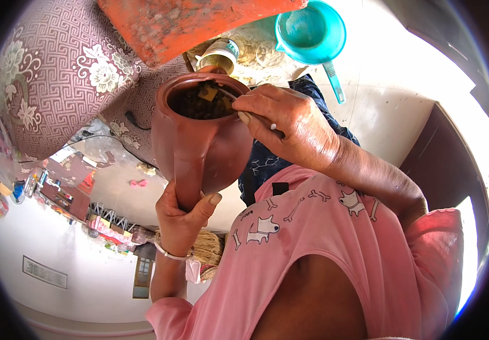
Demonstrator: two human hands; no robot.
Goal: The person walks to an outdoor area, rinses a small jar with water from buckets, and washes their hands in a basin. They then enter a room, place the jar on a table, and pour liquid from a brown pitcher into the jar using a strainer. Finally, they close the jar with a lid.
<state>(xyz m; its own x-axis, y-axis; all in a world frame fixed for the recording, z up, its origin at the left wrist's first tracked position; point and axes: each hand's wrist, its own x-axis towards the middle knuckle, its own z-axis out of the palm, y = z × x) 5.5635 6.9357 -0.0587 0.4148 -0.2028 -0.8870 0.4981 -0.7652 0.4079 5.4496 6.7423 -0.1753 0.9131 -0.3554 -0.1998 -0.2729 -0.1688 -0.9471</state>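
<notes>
My left hand (183, 220) is wrapped round the handle of a reddish-brown clay pot (216, 153), holding it up with its mouth facing me. Dark, grainy contents (199, 105) lie inside, with a few yellowish pieces (209, 92) among them. At the rim, my right hand (287, 116) is closed on a thin utensil (227, 93), which reaches into the pot. Its far end is hidden in the contents, so I cannot tell its exact kind. A white bracelet (168, 254) circles my left wrist.
Beyond the pot are an orange-red board (176, 25), a white tub (221, 54) and a turquoise dipper (312, 31) with a handle. Patterned cushioned seating (68, 73) stands at the left. A straw broom (206, 249) is below the pot.
</notes>
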